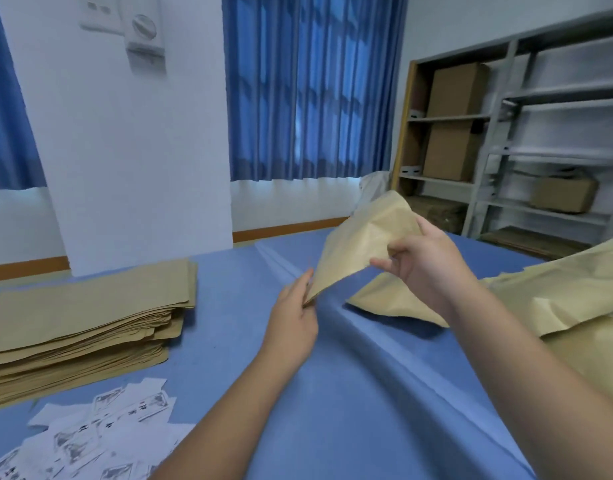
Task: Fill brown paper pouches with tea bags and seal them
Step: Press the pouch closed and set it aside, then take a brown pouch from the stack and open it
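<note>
A brown paper pouch point(364, 240) is held up above the blue table, tilted, between both hands. My left hand point(294, 313) pinches its lower left corner. My right hand point(422, 265) grips its right edge with curled fingers and thumb. A pile of white tea bags point(101, 434) with printed labels lies at the near left. A tall stack of flat empty pouches point(87, 320) sits at the left. More brown pouches point(575, 299) lie in a loose heap at the right, one point(391, 299) just under my right hand.
The table is covered by a blue cloth point(350, 393) with raised folds running from the middle toward me. Behind it are a white pillar point(132, 150), blue curtains point(308, 91) and metal shelves point(506, 133) holding cardboard boxes at the far right.
</note>
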The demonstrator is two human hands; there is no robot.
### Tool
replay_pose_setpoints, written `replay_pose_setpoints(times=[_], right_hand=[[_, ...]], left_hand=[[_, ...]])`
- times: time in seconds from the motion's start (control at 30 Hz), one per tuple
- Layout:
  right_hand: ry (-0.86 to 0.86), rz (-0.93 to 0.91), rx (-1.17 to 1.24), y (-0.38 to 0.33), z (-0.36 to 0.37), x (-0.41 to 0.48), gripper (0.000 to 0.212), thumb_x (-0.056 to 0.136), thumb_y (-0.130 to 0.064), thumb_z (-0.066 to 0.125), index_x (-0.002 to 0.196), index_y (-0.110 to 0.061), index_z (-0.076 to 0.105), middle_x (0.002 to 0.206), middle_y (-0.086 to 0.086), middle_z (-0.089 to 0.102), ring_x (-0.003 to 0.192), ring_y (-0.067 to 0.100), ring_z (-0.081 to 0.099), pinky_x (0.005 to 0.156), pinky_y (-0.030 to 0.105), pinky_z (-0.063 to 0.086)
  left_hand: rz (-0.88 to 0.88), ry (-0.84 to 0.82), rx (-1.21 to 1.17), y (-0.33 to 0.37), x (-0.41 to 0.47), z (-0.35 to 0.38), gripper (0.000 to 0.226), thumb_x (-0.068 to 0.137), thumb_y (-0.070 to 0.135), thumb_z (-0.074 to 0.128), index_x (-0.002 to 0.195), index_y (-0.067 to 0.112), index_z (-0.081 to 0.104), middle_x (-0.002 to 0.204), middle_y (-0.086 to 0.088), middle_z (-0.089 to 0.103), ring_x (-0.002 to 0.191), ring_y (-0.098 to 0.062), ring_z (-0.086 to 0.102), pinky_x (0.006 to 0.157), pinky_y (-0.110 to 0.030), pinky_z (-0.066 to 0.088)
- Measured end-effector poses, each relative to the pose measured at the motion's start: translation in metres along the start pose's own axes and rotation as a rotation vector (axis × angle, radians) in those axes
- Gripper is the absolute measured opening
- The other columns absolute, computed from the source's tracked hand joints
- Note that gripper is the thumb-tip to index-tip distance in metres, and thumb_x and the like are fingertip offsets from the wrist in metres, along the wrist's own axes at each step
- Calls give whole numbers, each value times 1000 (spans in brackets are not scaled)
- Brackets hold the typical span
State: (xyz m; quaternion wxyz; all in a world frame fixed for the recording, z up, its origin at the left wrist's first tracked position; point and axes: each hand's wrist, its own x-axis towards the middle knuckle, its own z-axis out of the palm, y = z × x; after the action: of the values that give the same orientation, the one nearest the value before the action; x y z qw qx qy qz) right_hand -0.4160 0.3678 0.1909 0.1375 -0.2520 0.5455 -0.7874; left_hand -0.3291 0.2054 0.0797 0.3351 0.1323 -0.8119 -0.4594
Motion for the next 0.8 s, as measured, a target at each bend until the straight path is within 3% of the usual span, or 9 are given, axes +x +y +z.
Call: replay_pose_setpoints(times=[0.07,0.13,0.2,0.27,0.37,0.43,0.63,0.8], right_hand=[[238,61,93,0,-16,16,12,92,7,49,87,-2,54,73,12,55,74,23,58,73,17,52],[395,84,190,17,-39,27,5,96,-3,52,96,-1,56,99,20,63,95,27,63,88,21,49],[505,141,172,47,-61,29,27,100,-5,41,125,2,49,120,18,57,108,31,61,90,34,51],[525,324,116,75,-74,21,29,100,-9,37,127,-1,46,114,15,55,103,32,61,83,35,52],[446,478,-31,110,-68,4,15,98,-9,40,97,-7,55,85,9,59,69,21,58,60,27,46],[386,517,-87,124,-49,-5,14,95,-8,43,90,-10,56,74,6,58,60,17,53,53,24,43],[60,566,-163,137,42,-20,11,92,-7,51,87,-7,60,64,5,57,49,15,51,44,20,40],[-168,527,-232,152,126,-36,3,89,-9,58,90,-8,61,62,4,59,48,16,51,45,20,42]], left_hand=[[-134,-50,-119,7,28,15,71,94,15,54,152,33,19,148,-4,40,128,-15,46,79,-11,37],[-300,-86,-161,11,41,23,82,89,13,58,154,28,10,151,-5,35,121,-18,49,74,-18,40],[-444,-73,-163,7,39,23,73,88,11,57,151,22,23,133,-7,51,110,-26,57,75,-27,45],[-538,-79,-227,0,25,16,54,88,9,55,139,19,41,108,-6,60,93,-26,62,78,-33,50],[-580,-98,-355,-8,-1,-6,30,92,5,53,120,14,56,95,-3,59,74,-19,64,64,-29,48],[-593,-54,-404,-12,-16,-28,19,93,4,53,108,12,62,90,-3,62,65,-15,63,59,-24,45],[-610,145,-428,-24,-62,-120,16,92,5,53,94,12,68,79,-2,67,60,-15,63,59,-25,44],[-551,342,-192,-46,-106,-227,22,94,4,49,91,12,70,79,-1,68,58,-13,61,54,-22,46]])
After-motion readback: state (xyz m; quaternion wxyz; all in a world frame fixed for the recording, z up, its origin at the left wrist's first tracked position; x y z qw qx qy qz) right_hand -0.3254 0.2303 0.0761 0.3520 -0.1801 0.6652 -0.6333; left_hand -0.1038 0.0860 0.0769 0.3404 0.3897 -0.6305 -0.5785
